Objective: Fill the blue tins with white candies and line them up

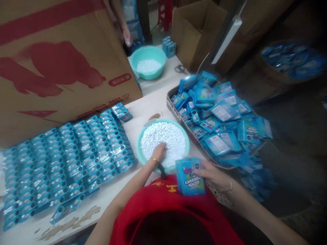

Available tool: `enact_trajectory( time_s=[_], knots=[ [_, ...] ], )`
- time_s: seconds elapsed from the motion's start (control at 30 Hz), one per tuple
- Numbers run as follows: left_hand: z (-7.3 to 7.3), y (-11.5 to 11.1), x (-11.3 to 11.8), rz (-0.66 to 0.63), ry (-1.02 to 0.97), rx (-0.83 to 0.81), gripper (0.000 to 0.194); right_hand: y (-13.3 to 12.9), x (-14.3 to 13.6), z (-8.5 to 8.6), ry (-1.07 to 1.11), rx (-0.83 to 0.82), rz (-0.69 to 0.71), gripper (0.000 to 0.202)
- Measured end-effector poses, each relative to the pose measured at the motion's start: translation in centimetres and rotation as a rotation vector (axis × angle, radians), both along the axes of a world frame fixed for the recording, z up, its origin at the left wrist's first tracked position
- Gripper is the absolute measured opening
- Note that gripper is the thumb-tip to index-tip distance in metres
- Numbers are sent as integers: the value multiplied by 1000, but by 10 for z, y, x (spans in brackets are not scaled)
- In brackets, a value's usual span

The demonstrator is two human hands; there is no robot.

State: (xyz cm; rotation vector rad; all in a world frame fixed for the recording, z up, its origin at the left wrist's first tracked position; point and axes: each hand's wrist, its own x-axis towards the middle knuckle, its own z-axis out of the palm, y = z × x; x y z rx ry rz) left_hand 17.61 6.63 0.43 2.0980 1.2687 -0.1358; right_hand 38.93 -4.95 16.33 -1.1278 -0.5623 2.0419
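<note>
My left hand (pixel 159 152) reaches into a turquoise bowl (pixel 139 149) full of small white candies (pixel 173 139). Its fingertips are sunk among the candies, so I cannot see whether they grip any. On the right, my right hand (pixel 214 175) grips a blue candy box (pixel 190 180) printed "CARAMELO MACIZO", held upright near the bowl's front edge. The thumb lies across the box's front; the other fingers are mostly behind it.
Rows of filled-looking blue boxes (pixel 76 160) cover the table's left. Flat blue boxes heap up in a shallow tray (pixel 178 114) at right. Behind stand a large carton (pixel 63 68), a second bowl (pixel 150 73), scissors (pixel 180 69) and a co-worker's hand (pixel 127 35).
</note>
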Motion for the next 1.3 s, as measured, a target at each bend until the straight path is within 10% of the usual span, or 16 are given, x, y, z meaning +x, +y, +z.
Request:
enact_trajectory(
  time_s=[0.2, 0.47, 0.67, 0.93, 1.1, 1.3],
  knots=[
    [21, 8, -22, 18, -143, -2, 22, 4, 3, -24, -393, 154, -213, 48],
    [122, 31, -60, -168, -245, 78, 23, 36, -3, -98, -1070, 735, -205, 37],
    [168, 38, -36, -377, -49, 117, 19, 55, -25, -106, -1039, 934, -128, 41],
    [203, 15, 8, -349, 229, 207, 22, 54, -32, -118, -1077, 973, -120, 48],
    [183, 26, -15, -273, 202, 273, 19, 51, -25, -120, -1067, 909, -145, 40],
    [76, 43, -57, -79, 242, 104, 19, 47, -8, -105, -1078, 721, -306, 37]
  ],
)
